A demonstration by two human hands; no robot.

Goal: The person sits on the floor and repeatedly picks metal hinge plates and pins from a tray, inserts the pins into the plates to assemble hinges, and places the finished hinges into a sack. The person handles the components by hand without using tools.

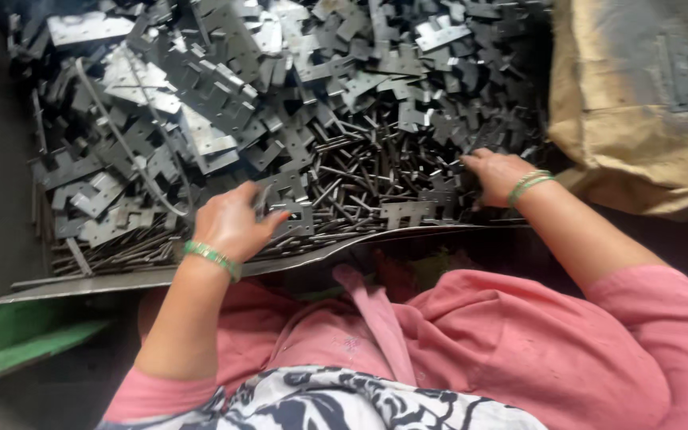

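Grey steel fills the tray: a heap of flat notched hinge plates spreads from nine o'clock across to one o'clock, and a loose bed of thin metal pins lies at the centre, running toward the near edge. The left hand, at about seven o'clock of the pile, is curled with its fingers bent around a notched hinge plate piece that sits on the pins right at the tray's lip; thumb and forefinger appear to pinch the piece, though how firmly they clamp cannot be told. A green bangle circles that wrist. The right hand, at about three o'clock, lies palm down with its fingers pressed together into the pins and plates, the fingertips buried among them, so whether it grips anything cannot be told. Green bangles ring that wrist too. The two hands are well apart, with the pin bed between them. The metal tray has a thin bent front rim running from eight o'clock to four o'clock, just above the person's pink garment. A brown sack stands at two o'clock, just beside the heap, and a green surface shows at eight o'clock below the tray.
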